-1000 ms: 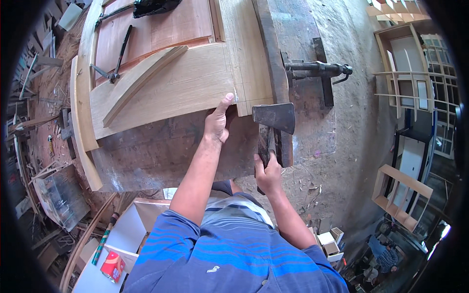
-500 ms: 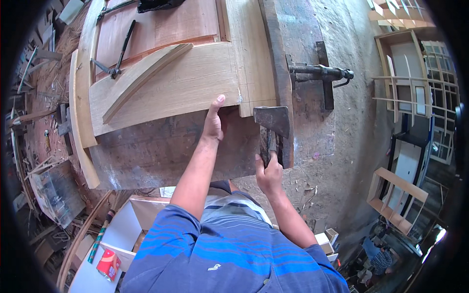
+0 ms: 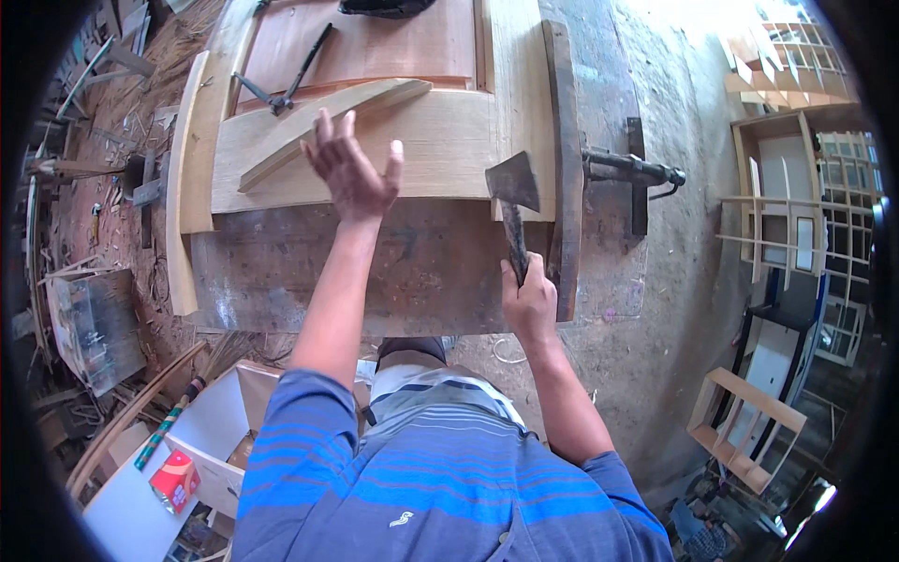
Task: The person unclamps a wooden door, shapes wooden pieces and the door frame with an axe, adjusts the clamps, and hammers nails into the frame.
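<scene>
My right hand (image 3: 531, 304) is wrapped round the dark handle of a hatchet (image 3: 513, 183). Its flat, wide metal head overlaps the lower right corner of a pale wooden panelled door (image 3: 440, 140) on the workbench. My left hand (image 3: 354, 173) is open, fingers spread and nothing in it, over the door's lower rail. Just beyond its fingertips a curved wooden piece (image 3: 384, 96) lies slantwise across that rail. Farther left rests a thin black tool with two legs (image 3: 278, 101), joined at one end.
A dark wooden bar (image 3: 562, 140) and a metal clamp (image 3: 637, 170) flank the door's right side. At left stands a pale board (image 3: 187, 187). The worn bench top (image 3: 290, 272) shows in front. A white box (image 3: 211, 417) with a red packet (image 3: 175, 480) stands lower left. Wooden frames (image 3: 749, 431) stand right.
My left hand has left the door's lower edge, moving left and farther away, with its fingers now spread. The hatchet has risen and turned in my right hand. The whole view has shifted.
</scene>
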`<state>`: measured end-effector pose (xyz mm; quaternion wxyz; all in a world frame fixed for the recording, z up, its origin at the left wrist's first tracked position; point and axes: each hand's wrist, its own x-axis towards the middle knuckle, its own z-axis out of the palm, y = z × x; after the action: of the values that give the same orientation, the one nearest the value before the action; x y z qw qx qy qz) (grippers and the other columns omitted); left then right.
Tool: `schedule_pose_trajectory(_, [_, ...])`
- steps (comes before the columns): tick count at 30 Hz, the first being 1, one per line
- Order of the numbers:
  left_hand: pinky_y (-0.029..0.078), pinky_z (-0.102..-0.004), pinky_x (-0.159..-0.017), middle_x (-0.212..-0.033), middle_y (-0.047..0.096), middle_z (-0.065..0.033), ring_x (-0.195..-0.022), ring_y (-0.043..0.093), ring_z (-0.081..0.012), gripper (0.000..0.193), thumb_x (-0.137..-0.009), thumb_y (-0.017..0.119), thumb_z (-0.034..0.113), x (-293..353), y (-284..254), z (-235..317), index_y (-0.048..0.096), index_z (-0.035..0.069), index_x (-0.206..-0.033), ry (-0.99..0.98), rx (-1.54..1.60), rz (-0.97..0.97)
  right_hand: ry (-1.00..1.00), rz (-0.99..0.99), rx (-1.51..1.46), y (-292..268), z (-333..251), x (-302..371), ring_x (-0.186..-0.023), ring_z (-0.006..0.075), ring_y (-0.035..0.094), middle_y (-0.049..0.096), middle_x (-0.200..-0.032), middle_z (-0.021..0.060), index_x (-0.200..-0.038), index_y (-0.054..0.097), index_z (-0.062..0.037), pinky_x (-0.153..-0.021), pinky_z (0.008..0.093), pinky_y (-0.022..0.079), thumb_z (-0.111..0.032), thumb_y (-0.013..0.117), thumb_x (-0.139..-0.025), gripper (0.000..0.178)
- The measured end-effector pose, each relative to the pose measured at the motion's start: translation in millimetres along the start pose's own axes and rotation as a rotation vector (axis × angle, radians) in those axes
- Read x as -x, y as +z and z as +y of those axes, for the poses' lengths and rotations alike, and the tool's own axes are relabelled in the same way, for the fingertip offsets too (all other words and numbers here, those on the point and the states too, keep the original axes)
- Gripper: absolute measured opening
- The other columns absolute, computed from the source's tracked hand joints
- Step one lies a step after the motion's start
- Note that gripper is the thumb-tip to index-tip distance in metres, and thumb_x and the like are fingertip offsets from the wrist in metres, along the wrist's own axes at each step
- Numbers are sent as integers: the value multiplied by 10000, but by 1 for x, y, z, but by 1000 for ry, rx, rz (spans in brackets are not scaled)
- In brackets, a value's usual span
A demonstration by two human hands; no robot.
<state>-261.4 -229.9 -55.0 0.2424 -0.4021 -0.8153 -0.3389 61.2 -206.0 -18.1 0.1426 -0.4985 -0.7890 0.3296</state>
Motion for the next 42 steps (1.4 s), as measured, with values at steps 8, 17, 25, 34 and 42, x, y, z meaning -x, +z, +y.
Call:
schedule_pose_trajectory(8, [21, -752, -1294, -1744, 234, -311, -1643, 168, -507, 909, -936, 635, 505, 8, 19, -9, 314, 58, -1659, -33, -10, -140, -58, 47, -108, -31, -36, -18, -714, 401, 749, 717, -795, 232, -1221, 626, -34, -671, 488, 571, -255, 726, -1059, 291])
schedule_pose_trajectory(17, [15, -772, -1285, -1742, 242, -294, -1644, 159, -503, 874, -917, 609, 491, 9, 16, -5, 352, 70, -1638, 7, -22, -147, -180, 98, 91, -12, -1, -13, -734, 396, 730, 705, -812, 246, -1282, 537, 53, -649, 498, 581, -241, 655, -1067, 383])
schedule_pose_trajectory(25, [4, -755, -1295, -1733, 268, -289, -1636, 187, -483, 816, -914, 592, 496, 11, 16, -11, 413, 66, -1583, 24, -25, -163, 51, -119, 180, -1, -8, -8, -876, 533, 735, 735, -887, 329, -1273, 561, 16, -750, 606, 577, -299, 670, -1067, 392])
schedule_pose_trajectory(34, [9, -765, -1292, -1735, 256, -289, -1640, 164, -499, 835, -900, 599, 465, 4, 19, -8, 379, 82, -1608, 29, -49, -184, -520, 423, -728, -40, -65, -16, -598, 73, 487, 581, -788, 47, -1152, 506, 34, -519, 225, 404, -27, 520, -1042, 127])
schedule_pose_trajectory(42, [6, -764, -1292, -1733, 265, -284, -1633, 189, -491, 794, -894, 603, 456, 9, 21, -13, 423, 81, -1570, 54, -46, -182, 103, -114, 213, 3, -5, -2, -900, 576, 691, 720, -871, 342, -1166, 531, 30, -757, 652, 542, -268, 681, -1056, 351])
